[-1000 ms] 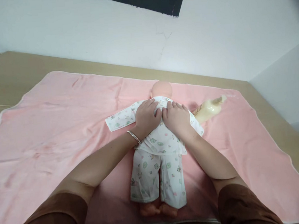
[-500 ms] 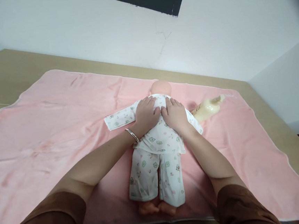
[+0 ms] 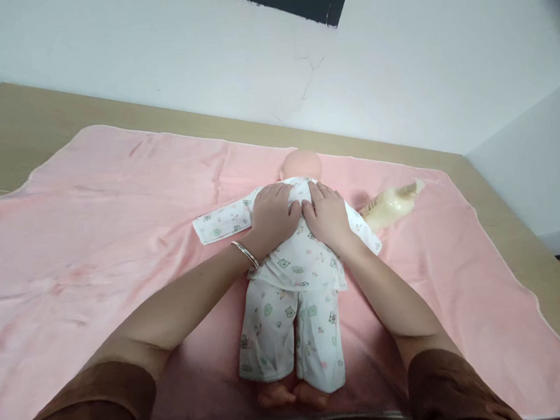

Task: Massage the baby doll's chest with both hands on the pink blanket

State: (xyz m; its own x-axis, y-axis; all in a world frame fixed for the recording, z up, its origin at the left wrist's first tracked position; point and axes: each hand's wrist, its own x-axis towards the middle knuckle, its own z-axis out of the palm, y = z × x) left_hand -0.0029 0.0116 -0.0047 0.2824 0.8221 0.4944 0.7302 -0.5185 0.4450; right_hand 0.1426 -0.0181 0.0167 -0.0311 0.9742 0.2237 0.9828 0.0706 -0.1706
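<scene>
Doll [image 3: 297,261] is mid-blanket, laid lengthwise, head to the wall, feet to the wearer; looks face down, bare round head up. Biggest first:

Wall [image 3: 159,57]: white, fine crack lines on it, runs across the back. Table [image 3: 22,128]: light wood top, pushed up to or near the wall, can't tell which. Blanket [image 3: 127,204]: pink, pale edging, creased on the left, covers most of the tabletop. Dark frame [image 3: 291,0]: on the wall, cut off by the top of the view.

Doll's clothes: white trousers [image 3: 268,332] and matching white top [image 3: 308,253], small green and pink print. One sleeve [image 3: 223,221] stretched out left on the blanket; the other angles down right. Feet [image 3: 276,394] poke out of the trouser legs, in shadow.

Person's brown sleeves [image 3: 96,409] come in at both lower corners. Left hand [image 3: 274,212] rests palm down on the doll's upper back, fingers extended toward the head, grasping nothing. Right hand [image 3: 325,214] mirrors it on the other side, same relaxed flat pose; thumbs near each other, slight gap.

Bottle [image 3: 393,203]: pale yellow, brownish markings, lying right of the doll; contact with the sleeve unclear. Bracelet [image 3: 245,254]: thin, shiny, left wrist.
</scene>
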